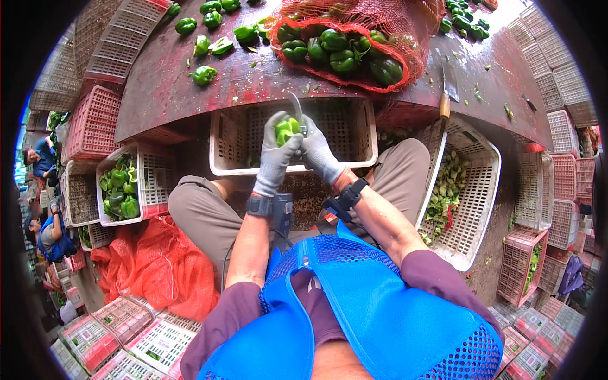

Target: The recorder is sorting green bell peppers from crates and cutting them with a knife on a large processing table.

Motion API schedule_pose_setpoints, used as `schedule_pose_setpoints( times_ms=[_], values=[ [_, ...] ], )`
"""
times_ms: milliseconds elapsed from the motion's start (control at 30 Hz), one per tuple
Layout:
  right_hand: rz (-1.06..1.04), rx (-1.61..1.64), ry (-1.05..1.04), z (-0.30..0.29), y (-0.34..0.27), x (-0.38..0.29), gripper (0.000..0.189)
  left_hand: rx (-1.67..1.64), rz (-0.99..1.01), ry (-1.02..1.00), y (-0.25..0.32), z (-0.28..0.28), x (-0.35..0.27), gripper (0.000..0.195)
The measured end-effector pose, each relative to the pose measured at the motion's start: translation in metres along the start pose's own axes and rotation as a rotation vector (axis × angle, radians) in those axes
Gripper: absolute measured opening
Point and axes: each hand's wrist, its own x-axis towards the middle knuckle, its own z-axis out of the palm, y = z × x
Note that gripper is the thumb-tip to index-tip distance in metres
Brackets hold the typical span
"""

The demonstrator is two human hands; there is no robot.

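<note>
My gloved left hand grips a green bell pepper, part of whose pale inside or lighter skin shows. Beside it my gloved right hand holds a knife with a curved blade, pointing up and away from me. Both hands hover over the near part of a white plastic crate, which sits under the table edge. On the table, just beyond the hands, a red mesh sack lies with its mouth towards me, full of green bell peppers.
Loose bell peppers lie on the table's left. A wooden-handled knife overhangs the table edge at right. A crate with leafy trimmings leans at my right; a crate of peppers stands left above red mesh sacks. People are far left.
</note>
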Motion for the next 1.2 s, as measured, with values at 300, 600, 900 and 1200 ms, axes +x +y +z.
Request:
schedule_pose_setpoints(
  times_ms=[300, 600, 900, 1200],
  values=[
    [-0.081, -0.377, 0.037, 0.003, -0.033, -0.018, 0.077, -0.227, -0.007, 0.456, -0.018, 0.007, 0.022, 0.041],
    [-0.381, -0.727, 0.227, -0.095, -0.1, -0.044, 0.064, 1.206, -0.053, 0.221, -0.023, -0.035, 0.059, 0.072],
    [0.053, -1.557, 0.868, -0.34, -0.084, -0.151, 0.03, 1.071, 0.378, 0.024, 0.027, 0.062, 0.19, 0.065],
    [-0.061, -1.176, 0.791, -0.283, -0.069, -0.145, 0.026, 1.523, 0.288, -0.281, 0.057, 0.108, 0.277, 0.062]
  ],
)
